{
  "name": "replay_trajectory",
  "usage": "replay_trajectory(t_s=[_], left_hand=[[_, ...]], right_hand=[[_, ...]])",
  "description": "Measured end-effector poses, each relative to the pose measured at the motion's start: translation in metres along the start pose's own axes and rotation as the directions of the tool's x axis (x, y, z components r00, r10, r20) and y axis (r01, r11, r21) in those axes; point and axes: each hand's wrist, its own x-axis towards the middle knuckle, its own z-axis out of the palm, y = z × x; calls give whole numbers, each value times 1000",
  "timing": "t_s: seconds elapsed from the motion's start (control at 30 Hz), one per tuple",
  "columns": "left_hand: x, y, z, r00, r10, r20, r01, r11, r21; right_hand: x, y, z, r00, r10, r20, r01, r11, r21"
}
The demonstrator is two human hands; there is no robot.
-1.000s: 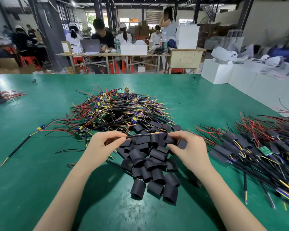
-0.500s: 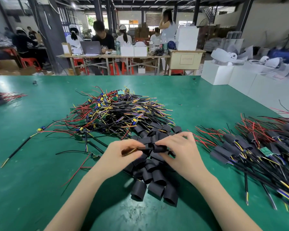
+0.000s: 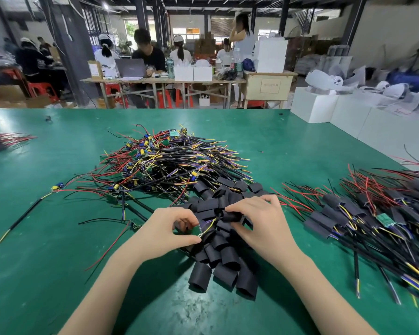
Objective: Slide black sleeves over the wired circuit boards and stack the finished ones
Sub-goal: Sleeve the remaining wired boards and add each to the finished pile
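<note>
My left hand [image 3: 166, 228] pinches a small green circuit board [image 3: 195, 230] with yellow and purple wires. My right hand [image 3: 259, 220] grips a black sleeve [image 3: 231, 216] just right of the board, and the wires run into the sleeve's mouth. Both hands hover over a heap of loose black sleeves [image 3: 221, 259] on the green table [image 3: 46, 262]. Behind them lies a tangled pile of bare wired boards [image 3: 169, 163]. At the right, a stack of sleeved boards [image 3: 363, 213] spreads out with red and black wires.
A few loose wires and a board [image 3: 136, 223] lie left of my left hand. A small bundle of red wires [image 3: 3, 141] sits at the far left edge. White boxes [image 3: 348, 114] border the table's right side. People work at tables [image 3: 155, 81] beyond the far edge.
The hands have drawn together. The cable that was stretched between them is now fed into the sleeve in my right hand, and the green board shows at my left fingertips.
</note>
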Motion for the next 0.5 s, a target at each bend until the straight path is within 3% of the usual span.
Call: replay_trajectory(t_s=[0.13, 0.37, 0.5], left_hand=[[0, 6, 7, 992, 43, -118, -53, 995, -86], [3, 17, 3, 993, -24, -119, -24, 921, -388], [2, 22, 2, 989, -83, -120, 8, 853, -521]], right_hand=[[0, -5, 4, 996, -81, 28, 79, 996, 51], [4, -5, 2, 987, -159, -34, 161, 983, 89], [5, -6, 1, 965, -242, -101, 245, 969, 18]])
